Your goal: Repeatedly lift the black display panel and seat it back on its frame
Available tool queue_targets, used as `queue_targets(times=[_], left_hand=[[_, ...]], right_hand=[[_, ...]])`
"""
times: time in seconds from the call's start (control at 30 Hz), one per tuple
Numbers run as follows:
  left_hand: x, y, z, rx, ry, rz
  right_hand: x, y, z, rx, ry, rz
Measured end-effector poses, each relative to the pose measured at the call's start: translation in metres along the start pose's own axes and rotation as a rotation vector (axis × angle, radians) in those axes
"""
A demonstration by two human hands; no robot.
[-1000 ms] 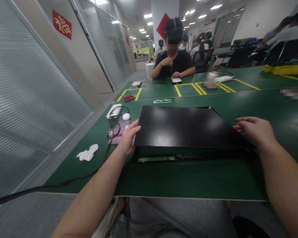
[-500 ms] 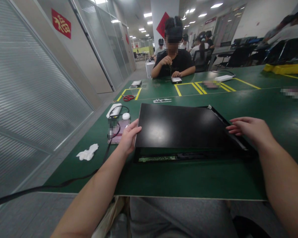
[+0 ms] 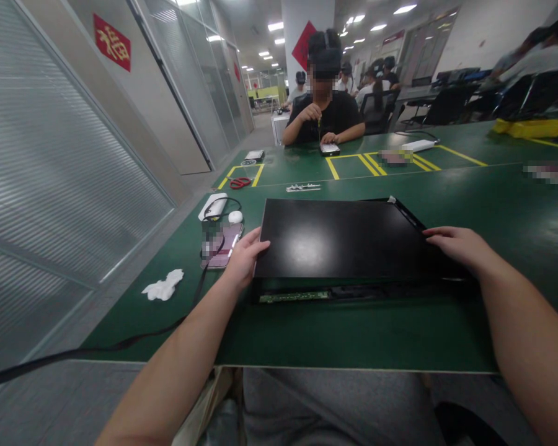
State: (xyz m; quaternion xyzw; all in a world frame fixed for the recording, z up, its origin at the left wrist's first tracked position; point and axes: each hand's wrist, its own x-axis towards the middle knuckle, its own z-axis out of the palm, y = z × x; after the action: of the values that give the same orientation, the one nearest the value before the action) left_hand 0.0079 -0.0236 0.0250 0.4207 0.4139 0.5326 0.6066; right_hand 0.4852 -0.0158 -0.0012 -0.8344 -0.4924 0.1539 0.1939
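Observation:
A glossy black display panel (image 3: 335,241) lies slightly askew over a black frame (image 3: 376,292). My left hand (image 3: 246,257) is closed on the panel's left edge, thumb on top and fingers beneath. At the right edge, my right hand (image 3: 460,244) pinches the panel, its other fingers mostly hidden under the hand. Along the near side of the frame, a strip of green circuit board (image 3: 295,297) shows below the panel. The frame's far right corner, with a small silvery piece (image 3: 391,200), sticks out past the panel.
Left of the panel lie a phone (image 3: 223,244), a white power bank (image 3: 212,207) with a black strap, a small white case (image 3: 235,217) and crumpled tissue (image 3: 163,286). Red scissors (image 3: 240,183) and small white pieces (image 3: 303,187) lie beyond. Opposite, a person (image 3: 323,114) works on a hard drive (image 3: 330,149).
My right hand has moved left and closed on the panel's right edge. The panel has shifted right and now covers more of the frame's right side.

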Motion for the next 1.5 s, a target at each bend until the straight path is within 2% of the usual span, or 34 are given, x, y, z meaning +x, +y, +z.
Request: queue_targets(times=[0.1,0.23,0.3,0.4,0.53,0.93,1.3,1.5], left_hand=[[-0.001,-0.003,0.001,0.047,0.018,-0.002],[0.003,-0.011,-0.004,0.207,0.044,0.072],[0.007,-0.016,-0.011,0.331,0.053,0.122],[0.015,-0.022,-0.024,0.592,0.137,0.212],[0.022,-0.032,-0.038,0.746,0.14,0.227],[0.022,-0.033,-0.036,0.841,0.083,0.198],[0.022,-0.034,-0.035,0.863,0.108,0.173],[0.022,-0.033,-0.034,0.863,0.101,0.17]], right_hand=[[0.004,0.002,0.003,-0.047,-0.038,-0.015],[0.005,0.002,0.004,-0.073,-0.044,-0.027],[0.006,0.003,0.004,-0.083,-0.042,-0.035],[0.006,0.004,0.005,-0.095,-0.035,-0.048],[0.006,0.004,0.006,-0.114,-0.036,-0.054],[0.004,0.0,0.004,-0.166,-0.052,-0.079],[0.01,0.009,0.007,-0.171,-0.014,-0.102],[0.005,0.003,0.003,-0.178,-0.027,-0.093]])
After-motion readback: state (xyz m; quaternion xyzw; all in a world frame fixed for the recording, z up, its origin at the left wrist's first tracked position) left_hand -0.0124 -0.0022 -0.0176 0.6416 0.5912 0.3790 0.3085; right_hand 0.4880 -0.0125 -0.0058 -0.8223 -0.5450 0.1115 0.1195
